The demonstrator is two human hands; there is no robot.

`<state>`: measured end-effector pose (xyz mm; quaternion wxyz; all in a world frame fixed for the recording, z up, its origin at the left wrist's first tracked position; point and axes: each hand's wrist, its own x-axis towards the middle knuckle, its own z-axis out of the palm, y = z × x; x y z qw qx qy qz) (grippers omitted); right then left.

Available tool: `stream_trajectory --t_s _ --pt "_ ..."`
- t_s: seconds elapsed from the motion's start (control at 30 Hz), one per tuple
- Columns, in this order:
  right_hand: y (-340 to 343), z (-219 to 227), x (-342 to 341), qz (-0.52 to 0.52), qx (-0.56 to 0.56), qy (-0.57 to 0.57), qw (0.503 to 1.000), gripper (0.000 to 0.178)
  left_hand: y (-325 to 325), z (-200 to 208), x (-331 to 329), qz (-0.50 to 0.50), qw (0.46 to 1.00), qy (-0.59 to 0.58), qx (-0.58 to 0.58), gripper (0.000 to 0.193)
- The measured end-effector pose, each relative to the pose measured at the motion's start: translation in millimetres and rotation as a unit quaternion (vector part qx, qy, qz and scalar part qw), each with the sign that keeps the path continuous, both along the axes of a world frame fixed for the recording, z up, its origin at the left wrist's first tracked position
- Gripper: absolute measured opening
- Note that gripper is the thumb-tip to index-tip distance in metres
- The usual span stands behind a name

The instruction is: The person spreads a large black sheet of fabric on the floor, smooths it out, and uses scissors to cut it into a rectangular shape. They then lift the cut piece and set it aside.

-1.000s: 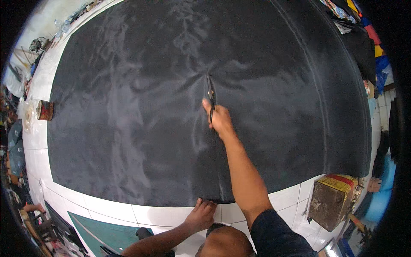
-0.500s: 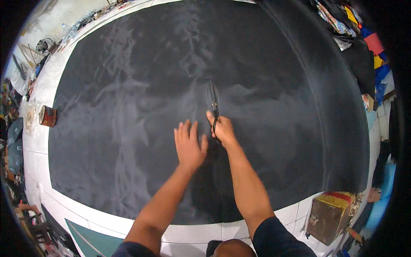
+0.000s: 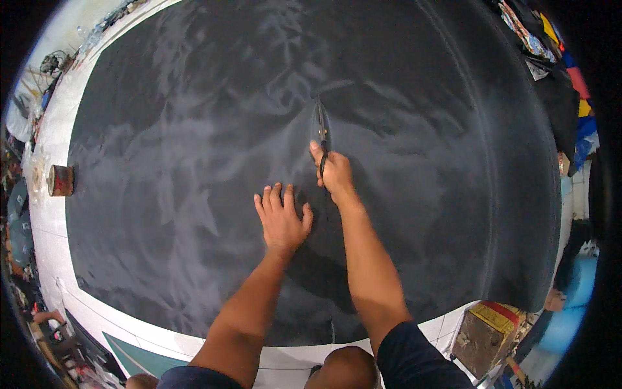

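Note:
A large black sheet of smooth, slightly shiny fabric lies spread over the floor, with wrinkles in its middle. My right hand is closed around the handles of dark scissors. Their blades point away from me, nearly together, and the tips meet the sheet where it puckers. Lower and to the left, my left hand lies flat on the sheet with its fingers spread, holding nothing. A short thin line shows in the sheet near its front edge, between my forearms.
A rusty tin can stands at the sheet's left edge on white floor tiles. At the near right is a worn box with a yellow and red top. A green board lies near left. Piled coloured materials line the right side.
My right hand and the scissors have moved farther forward over the sheet. My left hand has shifted slightly left and nearer to me, its fingers spreading. The whole view has shifted a little.

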<state>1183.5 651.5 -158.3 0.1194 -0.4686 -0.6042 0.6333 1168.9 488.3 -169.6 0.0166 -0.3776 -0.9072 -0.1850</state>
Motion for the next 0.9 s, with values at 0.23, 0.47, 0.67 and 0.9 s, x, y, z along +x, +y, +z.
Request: stream_trajectory --t_s 0.23,0.47,0.67,0.9 --pt "57.5 6.6 -57.4 -0.001 -0.003 -0.023 1.000 0.055 5.4 2.7 -4.2 0.007 1.000 -0.026 -0.015 0.054" --pt "77.3 7.1 -82.0 0.003 -0.026 -0.033 0.999 0.054 7.3 4.3 -8.5 0.004 0.999 -0.041 -0.022 0.055" --pt "136.3 7.5 -149.7 0.016 -0.010 -0.004 1.000 0.054 -0.4 -1.8 -7.9 -0.006 0.998 -0.043 -0.047 0.058" --pt "181.5 -7.5 -184.6 0.034 0.043 -0.048 0.997 0.059 1.1 -6.2 -5.4 -0.010 0.999 -0.031 -0.041 0.054"
